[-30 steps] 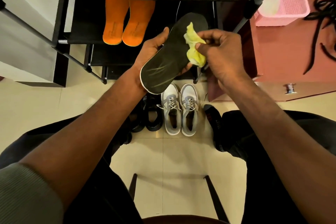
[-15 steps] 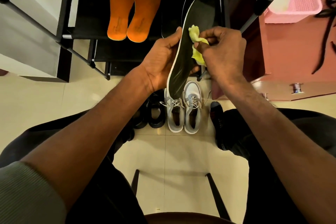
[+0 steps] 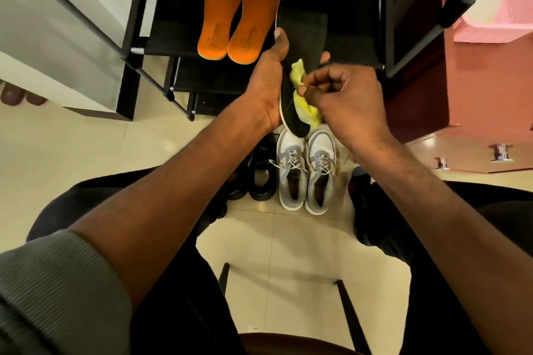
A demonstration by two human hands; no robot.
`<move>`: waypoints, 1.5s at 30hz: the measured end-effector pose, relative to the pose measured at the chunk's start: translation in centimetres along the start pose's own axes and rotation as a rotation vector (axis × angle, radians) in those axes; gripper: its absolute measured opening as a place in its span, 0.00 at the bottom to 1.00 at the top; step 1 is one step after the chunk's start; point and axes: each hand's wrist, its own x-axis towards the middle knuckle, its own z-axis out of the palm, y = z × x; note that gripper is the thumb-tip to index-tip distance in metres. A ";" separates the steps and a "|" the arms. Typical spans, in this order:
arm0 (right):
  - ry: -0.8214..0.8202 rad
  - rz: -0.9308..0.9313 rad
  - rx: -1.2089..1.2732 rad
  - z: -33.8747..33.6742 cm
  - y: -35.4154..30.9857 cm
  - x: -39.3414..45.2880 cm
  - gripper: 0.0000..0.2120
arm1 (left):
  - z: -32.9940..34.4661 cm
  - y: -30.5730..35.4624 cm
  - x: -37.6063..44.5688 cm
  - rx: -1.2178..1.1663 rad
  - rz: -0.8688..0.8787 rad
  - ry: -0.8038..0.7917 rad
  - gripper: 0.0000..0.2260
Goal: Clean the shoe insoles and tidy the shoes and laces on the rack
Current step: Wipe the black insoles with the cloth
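Pink basket (image 3: pixel 501 20) — far right

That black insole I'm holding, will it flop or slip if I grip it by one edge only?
Probably only a little flop: the black insole keeps a fairly straight line while the left hand holds it along one side. It looks thin, so likely light. With the right hand rubbing the yellow cloth against it, it may twist in a loose grip.

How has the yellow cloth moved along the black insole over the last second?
Yes. The yellow cloth, pinched by the right hand, has slid from the black insole's toe end toward its heel, nearer the grey sneakers.
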 end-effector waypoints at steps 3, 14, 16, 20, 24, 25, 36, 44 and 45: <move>-0.052 -0.021 -0.135 -0.4 -0.3 0.0 0.14 | -0.3 0.0 0.1 -0.012 -0.015 0.009 0.36; -0.043 -0.081 -0.235 0.1 -0.8 -0.5 0.12 | -1.1 0.3 0.2 -0.018 0.067 -0.001 0.33; -0.122 -0.045 -0.215 -0.3 -0.9 -0.3 0.16 | -1.4 0.3 0.3 -0.042 0.070 -0.037 0.34; -0.147 -0.029 -0.176 -0.7 -1.1 0.0 0.18 | -2.3 0.2 0.8 -0.136 0.070 -0.087 0.36; -0.002 -0.092 -0.176 0.3 -0.9 -0.7 0.10 | -2.6 0.1 1.0 -0.202 0.045 -0.137 0.35; 0.038 -0.101 -0.169 0.4 -0.8 -0.7 0.10 | -2.6 0.0 0.9 -0.186 0.029 -0.171 0.35; -0.050 -0.095 -0.096 0.2 -1.0 -0.6 0.09 | -1.3 -0.7 -0.7 -0.189 -0.073 -0.218 0.28; 0.233 -0.138 -0.186 0.2 0.4 0.6 0.08 | -0.9 -2.3 -1.2 -0.070 -0.161 -0.352 0.31; 0.256 -0.118 -0.193 -0.3 0.6 1.0 0.08 | -0.8 -2.6 -1.2 -0.057 -0.149 -0.366 0.30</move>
